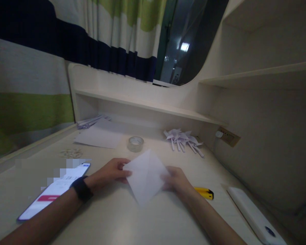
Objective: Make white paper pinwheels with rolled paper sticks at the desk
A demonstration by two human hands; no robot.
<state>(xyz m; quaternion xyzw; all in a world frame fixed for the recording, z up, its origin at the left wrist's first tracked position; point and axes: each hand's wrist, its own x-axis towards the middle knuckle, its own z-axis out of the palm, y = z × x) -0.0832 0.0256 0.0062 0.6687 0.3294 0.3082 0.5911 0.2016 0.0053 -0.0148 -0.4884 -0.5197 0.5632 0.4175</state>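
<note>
Between my two hands is a square sheet of white paper (147, 177), turned cornerwise, with a faint crease running down its middle. My left hand (118, 171) pinches its left corner, thumb on top and fingers beneath. At the right corner my right hand (174, 178) grips the sheet; its fingers are somewhat blurred. Just beyond the paper stands a roll of clear tape (135, 144). A yellow utility knife (204, 193) lies beside my right wrist, partly hidden by it.
Several paper pinwheels (182, 137) lie at the back right. White sheets (102, 132) and rolled paper sticks (91, 121) rest at the back left, near small pale pieces (71, 153). A lit phone (56, 190) is by my left forearm, a white device (252, 214) at right.
</note>
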